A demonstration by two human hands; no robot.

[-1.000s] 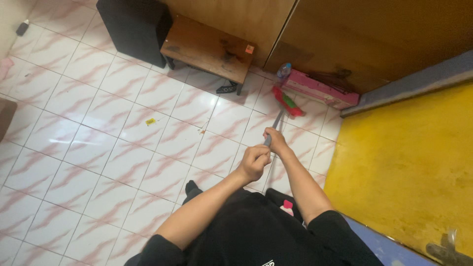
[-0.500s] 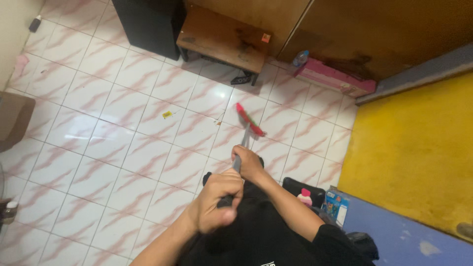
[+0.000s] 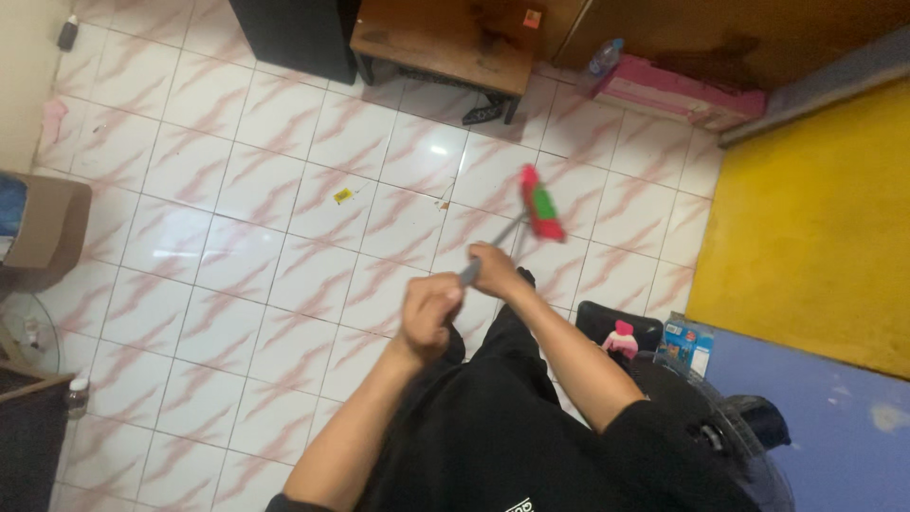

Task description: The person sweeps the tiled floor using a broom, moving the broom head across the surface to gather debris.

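Both hands are clamped on a broom with a thin grey metal handle (image 3: 495, 245) and a red-and-green bristle head (image 3: 541, 201). The left hand (image 3: 428, 308) wraps the upper end of the handle in a closed fist, thumb side up. The right hand (image 3: 495, 268) closes around the handle lower down, just beyond the left hand toward 1 o'clock. The two fists sit near each other with a short bare stretch of handle showing between them.

From this double grip the handle's long axis runs up and to the right, toward about 1 o'clock, and ends at the bristle head. The head itself is turned nearly upright in the view, its long side running from 12 to 6 o'clock, and it lies over the white floor tiles with pink streaks (image 3: 284, 275). Whether the bristles touch the tiles I cannot tell. The right hand is the nearer of the two to the head.

A small yellow scrap (image 3: 342, 195) lies on the tiles at about 10 o'clock from the head, well apart from it, and a tiny brown speck (image 3: 443, 204) lies between the scrap and the head. At 12 o'clock from the head stands a low brown wooden worktop (image 3: 441, 43), and toward 1 o'clock a long pink box (image 3: 678, 95) rests along the wall.
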